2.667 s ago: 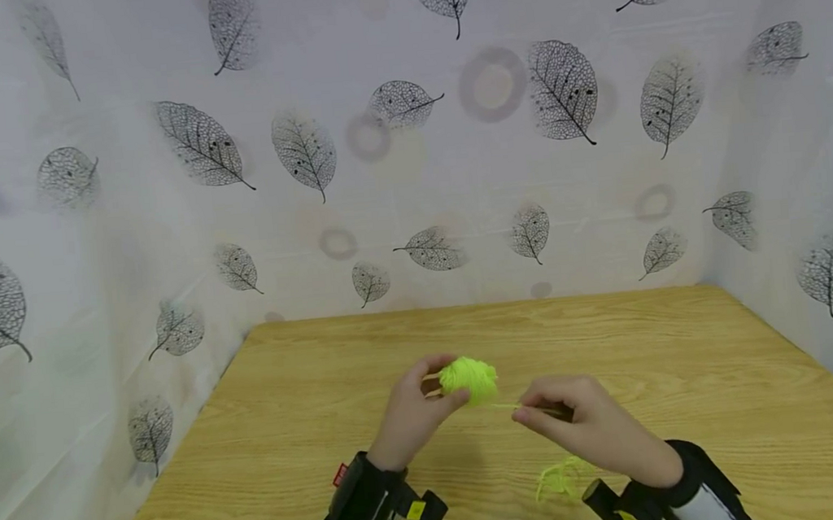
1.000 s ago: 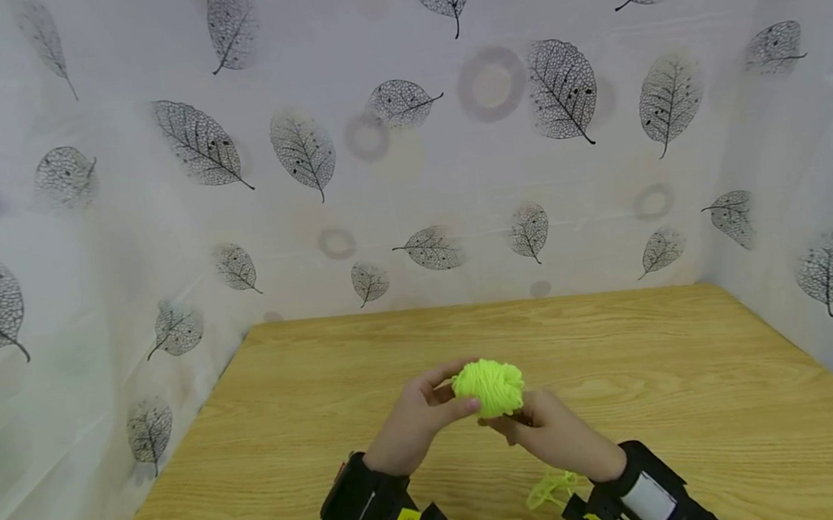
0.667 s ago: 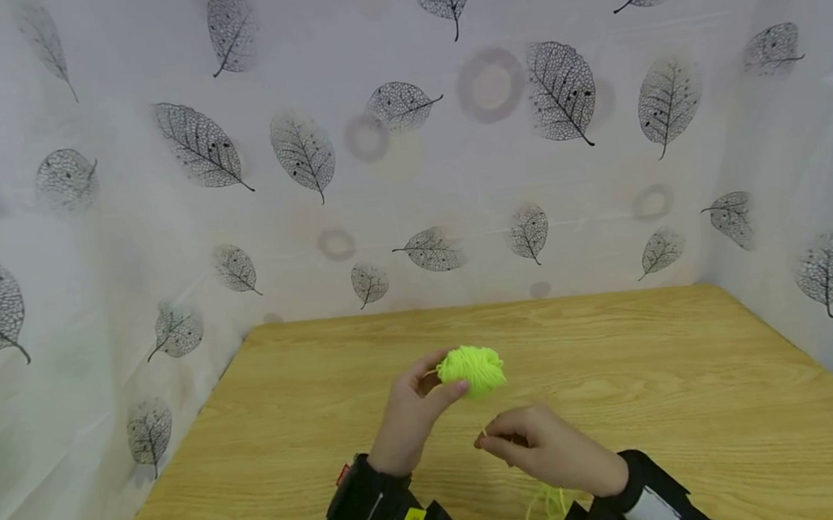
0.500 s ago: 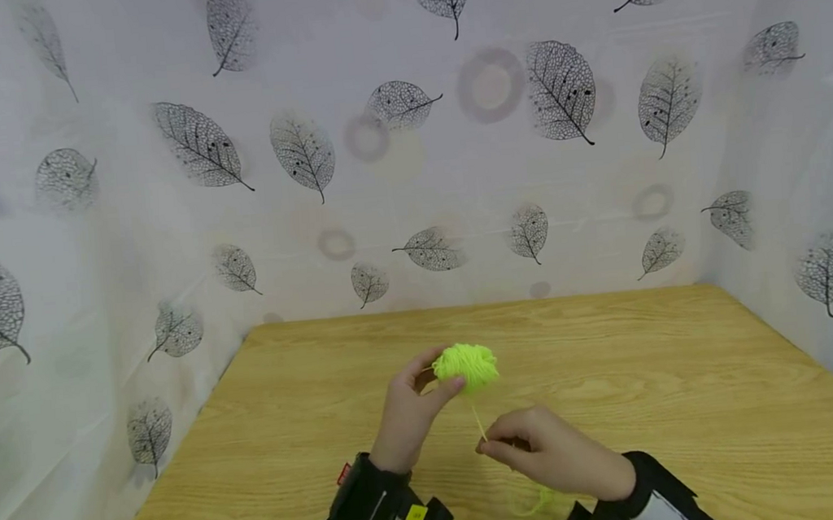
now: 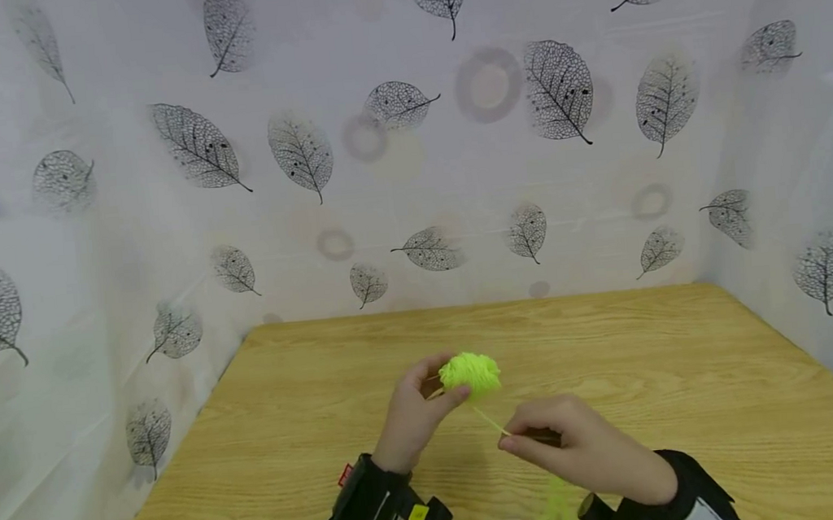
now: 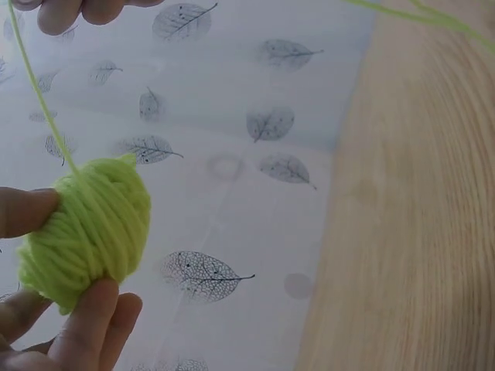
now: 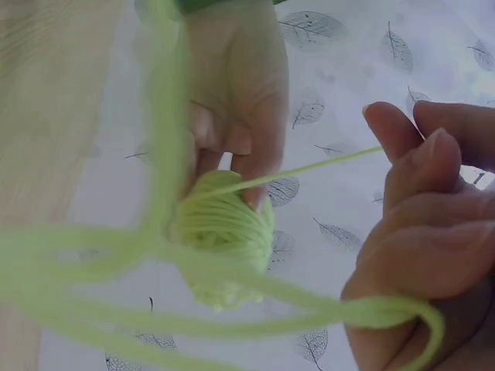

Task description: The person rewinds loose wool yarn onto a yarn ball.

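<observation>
A small ball of neon-yellow yarn (image 5: 472, 375) is held above the table by my left hand (image 5: 412, 417), its thumb and fingers gripping the ball's side. From the ball a taut strand (image 5: 489, 421) runs to my right hand (image 5: 585, 447), which pinches it between thumb and curled fingers. In the left wrist view the wound ball (image 6: 97, 224) sits between thumb and fingertips, the strand rising from its top. Loose loops of yarn (image 5: 556, 513) hang below my right hand; the right wrist view shows them blurred and close to the camera.
A wood-grain table (image 5: 322, 365) spreads under both hands. Behind it and at both sides hangs a pale curtain (image 5: 396, 188) printed with dark leaves. Each wrist wears a black camera strap (image 5: 366, 505).
My right hand came up to the ball, dropped below it, then drew away rightward, still pinching the strand. The ball shifted right and then back left in my left hand. The loose loops swung.
</observation>
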Demonstrator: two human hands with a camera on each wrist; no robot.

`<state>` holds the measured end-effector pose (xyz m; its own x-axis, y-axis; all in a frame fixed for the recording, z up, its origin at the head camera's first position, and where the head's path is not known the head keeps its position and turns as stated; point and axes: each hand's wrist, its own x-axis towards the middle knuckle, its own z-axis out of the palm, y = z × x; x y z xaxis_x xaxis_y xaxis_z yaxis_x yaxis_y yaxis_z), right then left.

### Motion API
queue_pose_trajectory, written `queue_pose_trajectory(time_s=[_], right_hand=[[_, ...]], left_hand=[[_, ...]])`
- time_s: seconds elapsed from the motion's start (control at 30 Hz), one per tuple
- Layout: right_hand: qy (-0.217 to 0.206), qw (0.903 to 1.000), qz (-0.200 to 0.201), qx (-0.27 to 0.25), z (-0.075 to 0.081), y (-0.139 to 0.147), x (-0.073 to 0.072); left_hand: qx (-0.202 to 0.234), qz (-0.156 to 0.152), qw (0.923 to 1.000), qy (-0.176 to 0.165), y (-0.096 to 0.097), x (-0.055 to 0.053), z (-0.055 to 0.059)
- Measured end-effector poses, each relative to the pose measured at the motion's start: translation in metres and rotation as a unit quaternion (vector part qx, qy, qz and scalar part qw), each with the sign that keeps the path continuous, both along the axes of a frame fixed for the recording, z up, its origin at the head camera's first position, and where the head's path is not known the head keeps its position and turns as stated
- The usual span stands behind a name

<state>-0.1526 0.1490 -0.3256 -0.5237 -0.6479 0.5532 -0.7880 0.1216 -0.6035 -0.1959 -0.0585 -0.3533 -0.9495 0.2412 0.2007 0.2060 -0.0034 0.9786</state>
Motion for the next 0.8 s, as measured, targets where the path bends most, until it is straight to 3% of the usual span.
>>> queue_pose_trajectory(time_s=[0.17, 0.33, 0.6, 0.8], right_hand=[[0.015, 0.9989, -0.008, -0.043, 0.003, 0.005, -0.002], [-0.004, 0.9966, -0.038, -0.073, 0.006, 0.013, -0.004], [-0.028, 0.9906, -0.104, -0.085, 0.008, 0.021, -0.009], [-0.050, 0.9857, -0.144, -0.071, 0.007, 0.024, -0.014]], left_hand=[[0.005, -0.058, 0.9980, -0.025, 0.001, 0.001, -0.001], [-0.008, -0.135, 0.9897, -0.047, 0.000, 0.001, 0.000], [0.009, -0.272, 0.9606, -0.054, -0.002, 0.006, 0.005], [0.017, -0.317, 0.9475, -0.039, -0.003, 0.008, 0.006]])
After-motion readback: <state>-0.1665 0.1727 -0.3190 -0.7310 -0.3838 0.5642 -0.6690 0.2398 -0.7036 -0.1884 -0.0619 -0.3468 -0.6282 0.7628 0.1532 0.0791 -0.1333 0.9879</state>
